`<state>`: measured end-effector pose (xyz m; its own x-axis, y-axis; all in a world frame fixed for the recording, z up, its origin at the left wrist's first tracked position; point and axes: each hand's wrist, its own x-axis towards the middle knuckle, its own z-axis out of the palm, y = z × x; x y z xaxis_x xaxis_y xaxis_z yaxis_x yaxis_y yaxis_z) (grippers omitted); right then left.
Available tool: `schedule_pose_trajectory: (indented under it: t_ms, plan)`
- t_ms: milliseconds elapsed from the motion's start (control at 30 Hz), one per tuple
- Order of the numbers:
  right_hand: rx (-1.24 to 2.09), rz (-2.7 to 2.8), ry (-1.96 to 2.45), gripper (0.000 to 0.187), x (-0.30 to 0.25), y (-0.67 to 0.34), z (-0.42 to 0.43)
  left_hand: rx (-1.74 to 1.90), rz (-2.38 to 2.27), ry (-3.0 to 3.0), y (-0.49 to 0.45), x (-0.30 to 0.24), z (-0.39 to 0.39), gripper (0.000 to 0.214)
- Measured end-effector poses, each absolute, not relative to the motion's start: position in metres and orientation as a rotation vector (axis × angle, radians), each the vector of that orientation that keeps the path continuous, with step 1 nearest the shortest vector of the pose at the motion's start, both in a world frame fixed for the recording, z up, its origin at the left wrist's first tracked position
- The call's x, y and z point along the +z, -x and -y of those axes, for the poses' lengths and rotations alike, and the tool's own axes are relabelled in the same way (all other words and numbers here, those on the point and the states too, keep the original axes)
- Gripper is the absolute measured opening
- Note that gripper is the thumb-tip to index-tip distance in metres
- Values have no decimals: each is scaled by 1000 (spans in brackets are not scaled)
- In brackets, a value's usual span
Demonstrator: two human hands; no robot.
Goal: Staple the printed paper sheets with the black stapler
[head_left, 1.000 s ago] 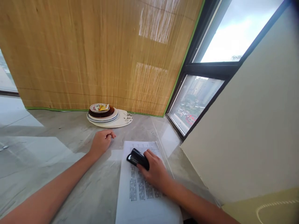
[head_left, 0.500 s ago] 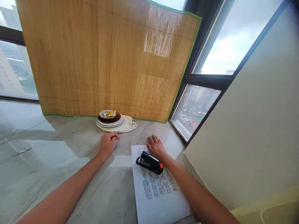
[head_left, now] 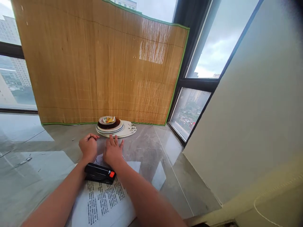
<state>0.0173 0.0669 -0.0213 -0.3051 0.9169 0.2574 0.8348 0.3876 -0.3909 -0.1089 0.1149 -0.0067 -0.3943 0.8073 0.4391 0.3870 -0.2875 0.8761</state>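
Observation:
My right hand (head_left: 113, 153) lies palm down with fingers spread, over the top edge of the printed sheets (head_left: 104, 201). Just left of it, my left hand (head_left: 89, 147) is curled closed beside the paper's top corner; its palm is hidden, so I cannot see whether anything is in it. A black stapler (head_left: 99, 173) with an orange button lies across the sheets, between my two forearms. My left forearm covers part of the paper's left side.
Beyond my hands, stacked plates (head_left: 110, 128) stand on an oval white plate (head_left: 132, 127) by the bamboo blind (head_left: 101, 69). A small shiny scrap (head_left: 23, 161) lies at left on the grey tiled surface (head_left: 146, 145). A pale wall (head_left: 248, 110) rises at right.
The sheets, stapler and my right hand have shifted left and turned. My left hand has moved left too, staying curled. The two hands are now closer together. The view has tilted slightly.

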Motion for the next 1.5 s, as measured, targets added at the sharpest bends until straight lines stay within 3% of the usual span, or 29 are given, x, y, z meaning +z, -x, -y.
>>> schedule_pose_trajectory:
  t_ms: [133, 267, 533, 667, 767, 900, 1033, 1200, 1500]
  plan:
    - [372, 2612, 1020, 45, -17, -46, -55, 1823, -1606, -1420, 108, -11, -116, 11]
    - [366, 2577, 1041, 41, -24, -94, -38, 1784, -1527, -1538, 97, -13, -115, 13]
    - [388, 2347, 1338, 39, -27, -190, -26, 1188, -1155, -2200, 57, -12, -96, 21]
    - [496, 2034, 1282, 26, -12, -206, -18, 791, -954, -2492, 45, -15, -83, 24]
    - [655, 2120, 1111, 30, 5, -212, 1, 633, -871, -2594, 45, -21, -82, 28]
    - [623, 2373, 1078, 49, 18, -210, 26, 593, -864, -2632, 49, -28, -88, 34]
    - [565, 2389, 1093, 29, 17, -205, 29, 541, -862, -2642, 49, -25, -89, 34]
    - [610, 2253, 964, 44, 14, -216, 15, 529, -829, -2641, 45, -17, -84, 32]
    - [680, 2216, 944, 47, 2, -221, 2, 564, -883, -2566, 46, -18, -87, 31]
